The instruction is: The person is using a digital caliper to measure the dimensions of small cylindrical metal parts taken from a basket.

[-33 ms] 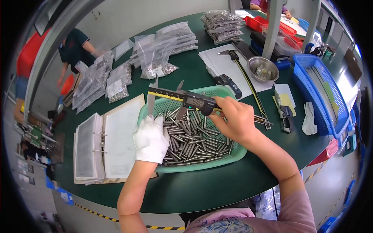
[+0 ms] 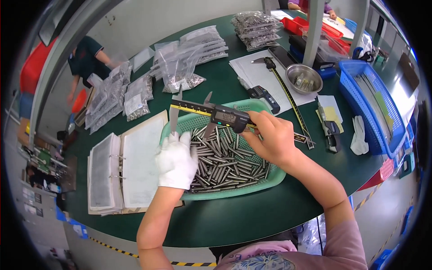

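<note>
My right hand (image 2: 272, 137), bare, is closed around the body of a digital caliper (image 2: 227, 118), held above a green plastic basket (image 2: 220, 195). The caliper's jaws stand apart and point down toward the basket's left part. White-gloved, my left hand (image 2: 176, 161) is at the basket's left side, its fingertips drawn together at the outer jaw's tip. Whatever those fingers pinch is hidden. Many short metal pins (image 2: 225, 166) lie loose in the basket, beside the glove and below the caliper.
An open ring binder (image 2: 144, 166) lies left of the basket. Behind are clear bags of metal parts (image 2: 191, 49). Toward the right are a second caliper (image 2: 288, 92), micrometers (image 2: 330, 130), a metal bowl (image 2: 304, 78), a white glove (image 2: 359, 136) and a blue basket (image 2: 366, 108).
The view has shifted very slightly. My hands and the caliper keep nearly the same places over the basket.
</note>
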`<action>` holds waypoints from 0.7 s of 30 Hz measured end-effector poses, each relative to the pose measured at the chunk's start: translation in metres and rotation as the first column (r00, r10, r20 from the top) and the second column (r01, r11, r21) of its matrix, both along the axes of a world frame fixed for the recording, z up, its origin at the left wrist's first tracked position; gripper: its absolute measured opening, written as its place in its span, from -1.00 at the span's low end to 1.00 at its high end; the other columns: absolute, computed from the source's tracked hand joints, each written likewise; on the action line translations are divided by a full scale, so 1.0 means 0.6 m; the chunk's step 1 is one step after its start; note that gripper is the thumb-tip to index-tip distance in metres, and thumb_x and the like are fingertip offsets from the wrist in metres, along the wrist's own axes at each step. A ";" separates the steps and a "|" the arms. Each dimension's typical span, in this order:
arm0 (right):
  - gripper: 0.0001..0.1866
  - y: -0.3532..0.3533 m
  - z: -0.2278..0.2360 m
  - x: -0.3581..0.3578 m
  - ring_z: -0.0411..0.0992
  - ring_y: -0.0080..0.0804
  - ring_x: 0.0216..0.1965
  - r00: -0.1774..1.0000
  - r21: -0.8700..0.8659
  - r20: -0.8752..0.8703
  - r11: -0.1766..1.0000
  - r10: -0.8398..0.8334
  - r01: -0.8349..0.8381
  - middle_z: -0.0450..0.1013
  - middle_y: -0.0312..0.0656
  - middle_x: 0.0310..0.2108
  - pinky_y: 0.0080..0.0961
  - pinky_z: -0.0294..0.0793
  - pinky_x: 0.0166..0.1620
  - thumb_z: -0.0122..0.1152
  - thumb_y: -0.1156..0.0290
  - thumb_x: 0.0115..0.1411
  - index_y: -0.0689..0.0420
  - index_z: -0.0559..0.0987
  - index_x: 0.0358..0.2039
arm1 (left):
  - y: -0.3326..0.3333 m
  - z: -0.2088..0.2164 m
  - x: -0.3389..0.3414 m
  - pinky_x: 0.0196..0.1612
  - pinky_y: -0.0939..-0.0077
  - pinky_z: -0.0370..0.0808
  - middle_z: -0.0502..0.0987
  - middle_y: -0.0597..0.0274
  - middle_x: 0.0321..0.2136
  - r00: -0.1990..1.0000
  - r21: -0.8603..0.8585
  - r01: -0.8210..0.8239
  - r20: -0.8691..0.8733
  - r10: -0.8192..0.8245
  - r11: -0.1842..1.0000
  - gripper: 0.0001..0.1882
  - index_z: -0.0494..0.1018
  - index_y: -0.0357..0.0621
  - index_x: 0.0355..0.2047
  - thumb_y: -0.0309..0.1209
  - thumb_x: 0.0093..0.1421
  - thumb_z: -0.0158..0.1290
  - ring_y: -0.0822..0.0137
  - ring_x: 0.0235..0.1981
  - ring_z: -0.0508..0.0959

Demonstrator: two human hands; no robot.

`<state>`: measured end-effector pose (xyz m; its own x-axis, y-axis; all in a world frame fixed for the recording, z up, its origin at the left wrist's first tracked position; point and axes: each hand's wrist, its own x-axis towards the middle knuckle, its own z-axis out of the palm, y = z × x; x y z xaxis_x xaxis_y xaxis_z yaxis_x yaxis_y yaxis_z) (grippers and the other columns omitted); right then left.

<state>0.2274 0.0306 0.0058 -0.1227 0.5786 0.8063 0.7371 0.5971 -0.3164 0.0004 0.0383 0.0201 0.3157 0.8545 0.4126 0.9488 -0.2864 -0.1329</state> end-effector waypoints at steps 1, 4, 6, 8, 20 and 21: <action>-0.64 0.001 -0.001 0.005 0.40 -0.48 -0.67 1.000 0.000 -0.016 1.000 0.003 -0.003 0.36 -0.28 -0.61 -0.59 0.32 -0.63 0.36 0.46 -0.16 0.19 0.48 -0.30 | 0.001 0.004 0.014 -0.27 0.22 0.43 0.48 0.14 -0.41 1.000 0.000 0.015 -0.013 -0.015 1.000 -0.79 0.48 -0.03 -0.34 -0.32 -0.03 0.08 0.14 -0.32 0.48; -0.64 0.003 -0.001 0.003 0.41 -0.47 -0.67 0.997 0.005 -0.073 1.000 0.023 -0.022 0.37 -0.28 -0.60 -0.59 0.32 -0.63 0.36 0.46 -0.16 0.19 0.48 -0.30 | 0.007 0.006 0.053 -0.21 0.22 0.39 0.44 0.20 -0.31 0.948 -0.261 0.316 0.043 -0.316 0.912 -0.82 0.48 0.02 -0.35 -0.32 0.00 0.05 0.15 -0.26 0.44; -0.64 0.003 -0.003 0.000 0.40 -0.47 -0.67 0.996 -0.001 -0.088 1.000 0.023 -0.023 0.37 -0.28 -0.60 -0.58 0.33 -0.63 0.36 0.45 -0.16 0.19 0.48 -0.30 | 0.025 -0.010 0.071 -0.15 0.21 0.37 0.44 0.19 -0.23 0.898 -0.330 0.359 -0.132 -0.420 0.873 -0.84 0.48 0.01 -0.34 -0.35 0.05 -0.02 0.16 -0.16 0.42; -0.64 0.004 -0.005 0.000 0.40 -0.46 -0.67 0.995 0.016 -0.096 1.000 0.026 -0.025 0.38 -0.28 -0.59 -0.58 0.32 -0.63 0.36 0.44 -0.16 0.19 0.48 -0.30 | 0.043 -0.011 0.085 -0.11 0.22 0.35 0.43 0.20 -0.21 0.867 -0.398 0.341 -0.216 -0.448 0.852 -0.84 0.49 0.01 -0.34 -0.37 0.06 -0.05 0.17 -0.11 0.40; -0.65 0.003 -0.004 -0.001 0.41 -0.46 -0.65 0.993 -0.028 -0.114 0.999 0.019 -0.023 0.40 -0.27 -0.58 -0.57 0.33 -0.62 0.36 0.44 -0.15 0.18 0.48 -0.31 | 0.061 0.001 0.048 -0.32 0.36 0.42 0.46 0.20 -0.55 0.653 -0.245 0.738 0.021 -0.757 0.629 -0.86 0.41 -0.10 -0.43 -0.48 -0.07 0.05 0.22 -0.47 0.52; -0.65 0.003 -0.001 0.000 0.41 -0.47 -0.65 0.994 -0.033 -0.111 0.999 0.014 -0.018 0.40 -0.27 -0.58 -0.58 0.33 -0.61 0.37 0.46 -0.16 0.18 0.49 -0.30 | 0.045 0.002 0.045 -0.29 0.42 0.44 0.47 0.23 -0.46 0.722 -0.242 0.686 0.342 -0.601 0.686 -0.84 0.42 -0.12 -0.43 -0.49 -0.09 0.09 0.26 -0.40 0.51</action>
<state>0.2272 0.0322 0.0051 -0.0433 0.6045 0.7954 0.6869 0.5962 -0.4157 0.0271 0.0652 0.0211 0.7775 0.5653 0.2755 0.5006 -0.8215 0.2730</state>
